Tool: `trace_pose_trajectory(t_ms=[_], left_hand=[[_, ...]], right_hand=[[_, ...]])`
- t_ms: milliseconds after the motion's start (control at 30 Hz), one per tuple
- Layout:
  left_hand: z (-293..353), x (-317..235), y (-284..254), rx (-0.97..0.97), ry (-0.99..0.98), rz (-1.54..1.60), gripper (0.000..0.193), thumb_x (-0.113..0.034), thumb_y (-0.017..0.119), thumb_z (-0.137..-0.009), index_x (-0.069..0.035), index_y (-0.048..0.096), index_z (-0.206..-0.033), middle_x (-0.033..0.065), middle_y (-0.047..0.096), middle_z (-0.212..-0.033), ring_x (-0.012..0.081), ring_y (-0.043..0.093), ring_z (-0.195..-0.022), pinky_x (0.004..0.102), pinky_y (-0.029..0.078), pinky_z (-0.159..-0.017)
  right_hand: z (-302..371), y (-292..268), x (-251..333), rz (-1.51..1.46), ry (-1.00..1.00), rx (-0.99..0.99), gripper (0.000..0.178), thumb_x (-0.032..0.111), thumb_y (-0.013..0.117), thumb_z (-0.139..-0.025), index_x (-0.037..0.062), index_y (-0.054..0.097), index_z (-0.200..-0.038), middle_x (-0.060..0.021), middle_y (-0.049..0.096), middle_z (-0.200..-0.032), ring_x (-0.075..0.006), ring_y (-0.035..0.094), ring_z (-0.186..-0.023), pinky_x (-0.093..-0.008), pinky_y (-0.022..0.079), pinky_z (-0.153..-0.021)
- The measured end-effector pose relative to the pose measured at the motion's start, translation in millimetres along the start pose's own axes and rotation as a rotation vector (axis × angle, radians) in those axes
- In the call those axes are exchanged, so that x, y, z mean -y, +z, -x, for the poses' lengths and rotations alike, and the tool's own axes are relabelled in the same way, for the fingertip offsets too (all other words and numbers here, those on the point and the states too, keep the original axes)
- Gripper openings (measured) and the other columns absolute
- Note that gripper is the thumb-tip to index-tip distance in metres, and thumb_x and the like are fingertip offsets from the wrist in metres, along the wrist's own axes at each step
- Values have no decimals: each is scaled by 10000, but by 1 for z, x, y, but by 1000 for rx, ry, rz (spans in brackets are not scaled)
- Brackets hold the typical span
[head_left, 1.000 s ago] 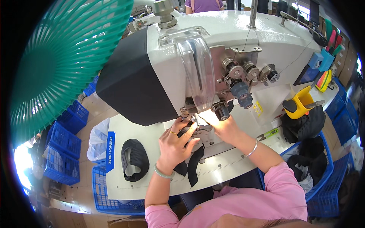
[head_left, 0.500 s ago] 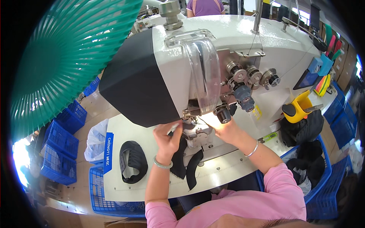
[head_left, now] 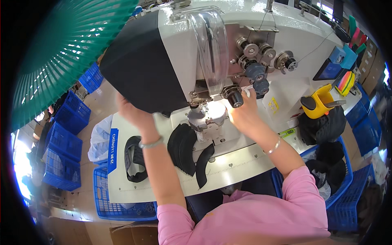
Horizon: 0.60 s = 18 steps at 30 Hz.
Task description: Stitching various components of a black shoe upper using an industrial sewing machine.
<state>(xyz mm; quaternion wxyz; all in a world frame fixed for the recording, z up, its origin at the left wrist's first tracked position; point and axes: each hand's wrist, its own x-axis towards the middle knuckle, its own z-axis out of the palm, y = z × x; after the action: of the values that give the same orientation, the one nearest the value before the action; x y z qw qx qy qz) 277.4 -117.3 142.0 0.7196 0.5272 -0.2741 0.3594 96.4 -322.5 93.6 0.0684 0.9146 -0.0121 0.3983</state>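
Note:
My left hand (head_left: pixel 136 116) is beside the black cover (head_left: pixel 141 69) of the sewing machine (head_left: pixel 177 53), smeared by motion. Its fingers are partly behind the cover, and whether they hold anything does not show. Close to the lit needle area, my right hand (head_left: pixel 245 114) reaches in behind a dark tension knob (head_left: pixel 234 98); its fingertips are partly hidden. A stack of curved black fabric pieces (head_left: pixel 181 149) lies on the bed, left of the machine's arm end. Nearer me is a single curved black strip (head_left: pixel 204 165). Under my left forearm sits a black padded loop (head_left: pixel 132 163).
A green slatted fan guard (head_left: pixel 69 53) looms at the upper left. Blue crates (head_left: pixel 67 143) stand on the floor at left, and a blue basket (head_left: pixel 347 163) with black pieces is at right. A yellow holder (head_left: pixel 322 102) stands on the table's right side.
My left hand has swung left and away from the needle area to beside the black cover. My right hand stays near the needle. The view has shifted, so the machine appears higher.

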Motion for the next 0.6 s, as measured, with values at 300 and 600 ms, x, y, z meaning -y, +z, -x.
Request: trace_pose_trajectory(t_ms=[300, 600], left_hand=[[62, -175, -21, 696, 287, -811, 157, -187, 707, -798, -36, 668, -786, 98, 598, -706, 270, 576, -581, 344, 445, -513], [97, -135, -30, 986, -645, -79, 284, -174, 621, -905, 51, 616, -731, -11, 493, -552, 41, 406, -539, 243, 336, -472]], right_hand=[[-16, -69, 73, -919, 0, -212, 274, 80, 634, -791, 60, 627, -1064, -73, 630, -926, -267, 595, -859, -334, 436, -773], [33, -45, 41, -1541, 248, 639, 334, 296, 571, -922, -3, 570, -772, 1, 494, -625, -75, 425, -606, -257, 381, -565]])
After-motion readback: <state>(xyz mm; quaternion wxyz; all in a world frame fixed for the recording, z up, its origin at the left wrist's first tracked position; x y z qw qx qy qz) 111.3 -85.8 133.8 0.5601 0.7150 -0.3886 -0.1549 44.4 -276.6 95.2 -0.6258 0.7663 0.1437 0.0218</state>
